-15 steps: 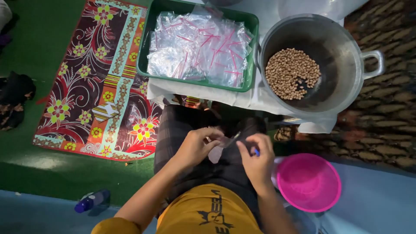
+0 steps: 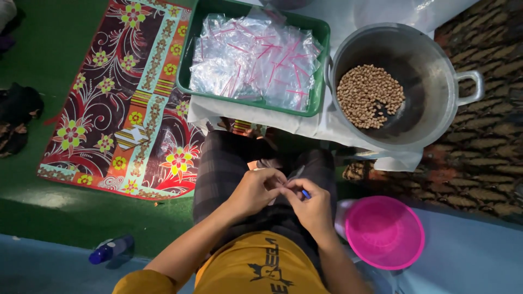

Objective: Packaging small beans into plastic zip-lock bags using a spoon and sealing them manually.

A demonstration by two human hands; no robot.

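My left hand and my right hand are pressed together over my lap, fingertips meeting on a small clear plastic bag that is mostly hidden between them. A small blue object shows by the right hand's fingers. A green tray filled with several clear zip bags with pink seal strips lies ahead of my knees. A metal pot to its right holds a pile of brown peanuts.
A pink plastic bowl sits by my right side. A patterned red floral mat covers the green floor on the left. A blue-capped bottle lies at the lower left. Dark cloth lies at the far left.
Both hands have closed in toward each other; the small bag that hung visible between them is now nearly covered by the fingers.
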